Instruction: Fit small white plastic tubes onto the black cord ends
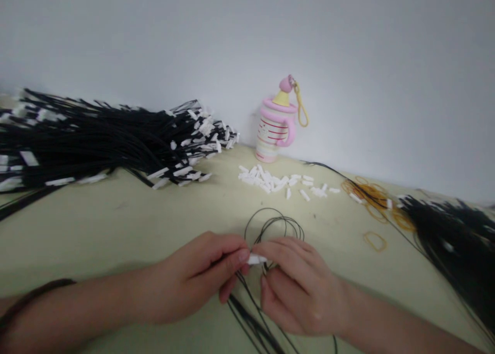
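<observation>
My left hand (216, 266) pinches a small white plastic connector (255, 259) between thumb and forefinger. From the other side my right hand (301, 287) is closed, its fingertips at the connector's right end, where thin black wire ends seem to meet it; the exact grip is partly hidden by the fingers. Thin black wires (274, 220) loop up behind the hands. More black wires (251, 318) run down between my hands toward the near edge of the view.
A pile of black cables (96, 137) with white connectors lies at left. Loose white connectors (266, 179) are scattered before a pink striped cup (273, 130) by the wall. Yellow rubber bands (375, 240) and another black wire bundle (448, 246) lie at right.
</observation>
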A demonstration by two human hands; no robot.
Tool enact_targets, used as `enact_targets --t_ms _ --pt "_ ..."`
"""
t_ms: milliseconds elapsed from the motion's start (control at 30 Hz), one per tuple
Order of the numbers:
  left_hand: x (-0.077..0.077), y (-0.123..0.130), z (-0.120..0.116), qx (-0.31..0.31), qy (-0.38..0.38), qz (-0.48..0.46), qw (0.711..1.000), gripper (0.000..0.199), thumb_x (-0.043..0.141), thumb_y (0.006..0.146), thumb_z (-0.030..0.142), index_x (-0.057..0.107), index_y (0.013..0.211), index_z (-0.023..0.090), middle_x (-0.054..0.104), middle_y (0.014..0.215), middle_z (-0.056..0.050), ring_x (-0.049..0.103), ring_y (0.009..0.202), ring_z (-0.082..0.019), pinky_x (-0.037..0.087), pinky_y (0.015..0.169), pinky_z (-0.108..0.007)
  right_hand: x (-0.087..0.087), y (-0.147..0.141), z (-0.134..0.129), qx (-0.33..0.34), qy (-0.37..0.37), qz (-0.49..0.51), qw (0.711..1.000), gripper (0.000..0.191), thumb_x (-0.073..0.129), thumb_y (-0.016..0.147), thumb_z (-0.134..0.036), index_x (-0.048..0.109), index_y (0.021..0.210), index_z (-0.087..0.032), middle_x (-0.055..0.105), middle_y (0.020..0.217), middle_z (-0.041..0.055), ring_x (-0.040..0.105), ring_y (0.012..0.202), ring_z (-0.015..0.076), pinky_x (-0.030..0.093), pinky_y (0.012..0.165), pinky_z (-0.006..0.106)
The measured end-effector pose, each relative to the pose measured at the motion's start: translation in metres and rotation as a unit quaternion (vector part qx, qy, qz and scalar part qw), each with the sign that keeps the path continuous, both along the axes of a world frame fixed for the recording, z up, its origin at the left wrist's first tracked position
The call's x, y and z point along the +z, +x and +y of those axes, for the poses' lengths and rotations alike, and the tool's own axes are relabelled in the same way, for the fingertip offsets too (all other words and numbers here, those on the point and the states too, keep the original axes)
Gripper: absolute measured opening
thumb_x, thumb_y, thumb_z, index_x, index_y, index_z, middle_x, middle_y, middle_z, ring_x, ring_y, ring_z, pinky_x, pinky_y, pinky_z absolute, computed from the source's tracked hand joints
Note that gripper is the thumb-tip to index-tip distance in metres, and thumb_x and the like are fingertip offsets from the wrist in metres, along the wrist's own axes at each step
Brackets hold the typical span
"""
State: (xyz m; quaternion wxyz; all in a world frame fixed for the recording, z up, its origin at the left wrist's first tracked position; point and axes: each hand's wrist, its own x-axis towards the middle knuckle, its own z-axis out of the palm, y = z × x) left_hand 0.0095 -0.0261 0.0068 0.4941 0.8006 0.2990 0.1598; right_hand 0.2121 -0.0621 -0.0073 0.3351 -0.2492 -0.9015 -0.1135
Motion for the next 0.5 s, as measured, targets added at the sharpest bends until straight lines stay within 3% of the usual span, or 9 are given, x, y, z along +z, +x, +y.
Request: enact_targets --t_ms 133,500 --pt "-0.0006 0.0005 0.0007 0.027 -0.004 -0.01 1.0 0.037 0.034 0.095 0.033 0.05 0.066 0.016 0.049 0.054 0.006 0.045 0.05 -0.006 0.036 0.051 -0.014 -0.0002 0.0009 0.0009 -0.01 0.001 0.005 1.0 0.016 0.052 0.076 -0.013 0.058 0.062 -0.01 0.062 0.102 0.0128 0.059 0.084 0.021 0.054 0.073 0.035" --pt "-0.0015 0.0019 0.0019 0.027 0.006 0.01 1.0 0.038 0.034 0.095 0.033 0.051 0.065 0.016 0.05 0.055 0.007 0.046 0.052 -0.005 0.036 0.052 -0.014 0.0015 -0.0005 0.0021 -0.065 -0.047 -0.017 0.997 0.017 0.045 0.082 -0.012 0.06 0.075 -0.01 0.06 0.102 0.0132 0.057 0.09 0.021 0.052 0.077 0.034"
